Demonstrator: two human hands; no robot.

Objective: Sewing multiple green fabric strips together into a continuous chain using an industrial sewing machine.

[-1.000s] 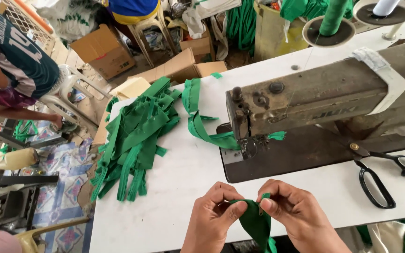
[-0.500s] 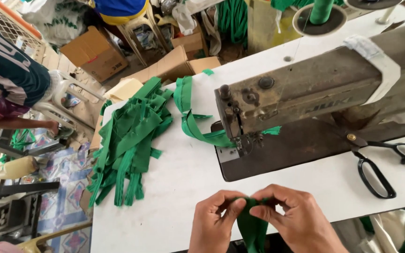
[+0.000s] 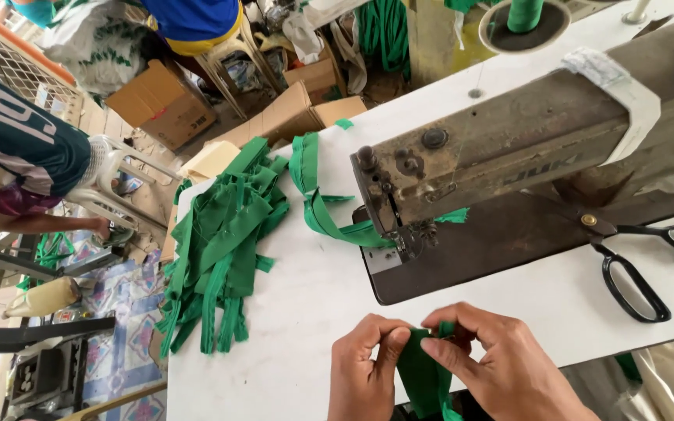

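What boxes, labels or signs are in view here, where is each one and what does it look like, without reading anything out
Closed cardboard box: on the floor upper left, brown, rectangular.
Flattened cardboard box: at the table's far edge, brown, flaps open.
Small cardboard box: behind it among clutter, brown.
White tape strip: wrapped over the sewing machine arm, white with faint print.
No screens visible.

Both hands low in the frame, bottom centre. Left hand [image 3: 367, 366] curled, thumb and fingertips pinched together. Right hand [image 3: 501, 362] just beside it, knuckles up, fingers bent inward, fingertips meeting the left's. Wrists run off the bottom edge.
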